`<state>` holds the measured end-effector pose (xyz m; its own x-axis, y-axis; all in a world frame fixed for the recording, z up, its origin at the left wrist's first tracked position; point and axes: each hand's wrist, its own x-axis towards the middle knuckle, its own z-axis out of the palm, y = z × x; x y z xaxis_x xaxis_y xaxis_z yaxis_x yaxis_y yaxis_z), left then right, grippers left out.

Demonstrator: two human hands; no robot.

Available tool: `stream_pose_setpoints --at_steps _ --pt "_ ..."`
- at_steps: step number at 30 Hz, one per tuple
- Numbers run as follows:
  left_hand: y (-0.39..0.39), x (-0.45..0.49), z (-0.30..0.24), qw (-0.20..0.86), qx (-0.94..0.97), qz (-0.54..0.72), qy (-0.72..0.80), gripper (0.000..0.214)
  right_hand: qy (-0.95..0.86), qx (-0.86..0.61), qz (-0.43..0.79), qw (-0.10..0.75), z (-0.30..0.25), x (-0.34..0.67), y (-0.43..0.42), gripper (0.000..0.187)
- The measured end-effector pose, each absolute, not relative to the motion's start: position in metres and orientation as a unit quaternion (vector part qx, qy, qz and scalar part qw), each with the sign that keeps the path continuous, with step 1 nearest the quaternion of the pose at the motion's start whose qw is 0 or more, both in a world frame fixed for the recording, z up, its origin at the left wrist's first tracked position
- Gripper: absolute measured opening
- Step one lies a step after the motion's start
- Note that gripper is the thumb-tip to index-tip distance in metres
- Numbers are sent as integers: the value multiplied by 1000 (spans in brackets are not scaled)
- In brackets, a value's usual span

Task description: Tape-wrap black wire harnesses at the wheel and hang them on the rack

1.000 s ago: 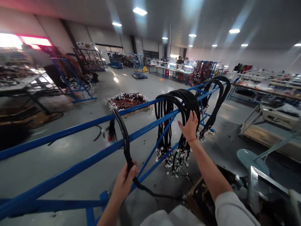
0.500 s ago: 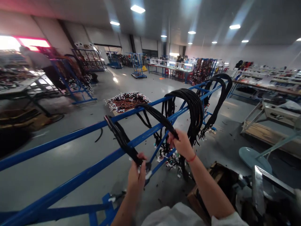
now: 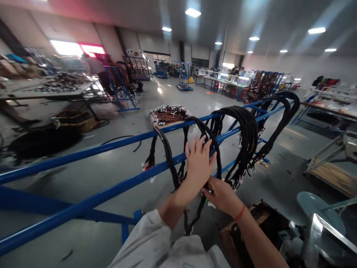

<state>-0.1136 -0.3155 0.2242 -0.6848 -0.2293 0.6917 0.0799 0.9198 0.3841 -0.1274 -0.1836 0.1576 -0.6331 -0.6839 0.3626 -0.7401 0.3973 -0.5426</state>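
Long black wire harnesses hang over the two rails of a blue rack (image 3: 100,196). My left hand (image 3: 197,163) is open with its fingers spread, beside a hanging wire harness (image 3: 215,143). Just below it, my right hand (image 3: 223,195), with a red string at the wrist, is closed around the lower part of that harness. A separate black harness (image 3: 168,150) drapes over the rails to the left, with no hand on it. To the right hangs a thick bundle of black harnesses (image 3: 247,123). My left forearm hides part of the lower wires.
Behind the rack, a pile of harnesses with white connectors (image 3: 169,114) lies low. An open carton (image 3: 259,217) and a metal frame (image 3: 320,238) stand close at my right, near a pale round stool (image 3: 312,203). A person (image 3: 97,70) stands at the far left.
My left hand has let go of the left harness, which now hangs over the rails, and moved right with fingers spread. My right hand has moved lower. The view has turned left.
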Motion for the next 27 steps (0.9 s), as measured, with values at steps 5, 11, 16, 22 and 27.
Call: stream_pose_setpoints --at_steps 5,11,16,22,27 --pt "-324 -126 245 294 97 -181 -933 44 -801 372 402 242 249 -173 -200 24" --pt "-347 -130 251 291 91 -246 -920 45 -894 374 228 90 287 -272 -282 45" --pt "-366 -135 247 302 95 -284 -905 53 -968 114 146 168 296 -344 -266 46" --pt "-387 -129 238 440 -1 -474 -763 37 -958 41 167 229 288 -368 -255 43" --pt "-346 -113 160 335 -4 -511 -792 23 -938 59 220 260 282 -362 -257 42"
